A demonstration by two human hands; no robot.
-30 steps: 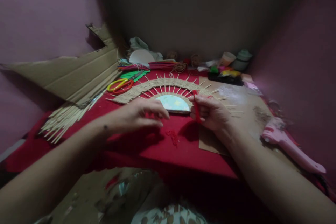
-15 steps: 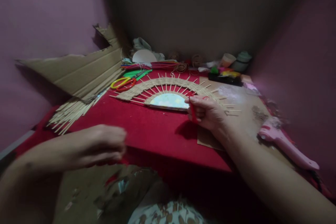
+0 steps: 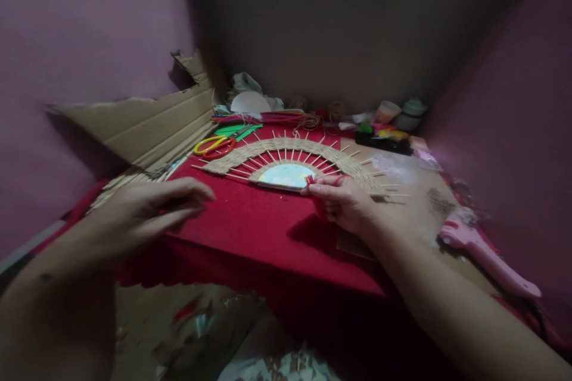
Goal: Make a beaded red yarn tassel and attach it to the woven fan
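Red yarn [image 3: 319,208] is pinched in my right hand [image 3: 348,202], with a small tuft of ends standing up above the thumb and a length hanging below the fingers. Just behind that hand lies a half-round woven piece [image 3: 286,146] with thin sticks radiating through a braided band. At its centre is a pale, shiny half-circle [image 3: 283,176], partly covered by my fingertips. Over the table's left front part hovers my left hand [image 3: 165,208], thumb and fingers apart, slightly blurred, with nothing visible in it.
Scissors with yellow and red handles [image 3: 215,146] lie left of the woven piece. Thin sticks rest by a leaning cardboard sheet [image 3: 143,125]. A pink glue gun [image 3: 487,250] sits at right on a brown board [image 3: 402,175]. Cups [image 3: 388,112] and cords line the back.
My left hand has risen, and its fingers have gone from bunched to apart. My right hand has shifted slightly left and down with the red yarn. The view has tilted a little.
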